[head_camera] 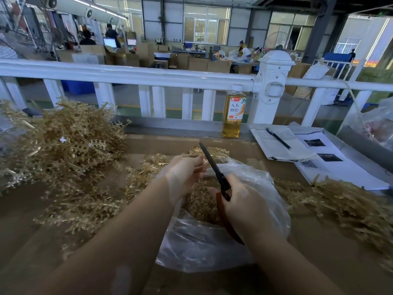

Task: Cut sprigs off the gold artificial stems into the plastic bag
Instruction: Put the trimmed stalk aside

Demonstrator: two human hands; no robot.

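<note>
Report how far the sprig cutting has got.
Done: cut sprigs already fill part of the plastic bag. In hand: the left hand holds a gold stem over the bag, and the right hand grips the scissors at it. Left: a big heap of stems on the left, another pile on the right.

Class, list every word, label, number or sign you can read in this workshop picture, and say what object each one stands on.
"人参枸杞": on the white label of the clear plastic bottle of amber drink by the white railing.
Small red logo and red strip on the same label: too small to read.
Open white notebook under the black pen: handwriting too blurred.
White printed sheets: dark photos and a QR code, no legible words.
</note>
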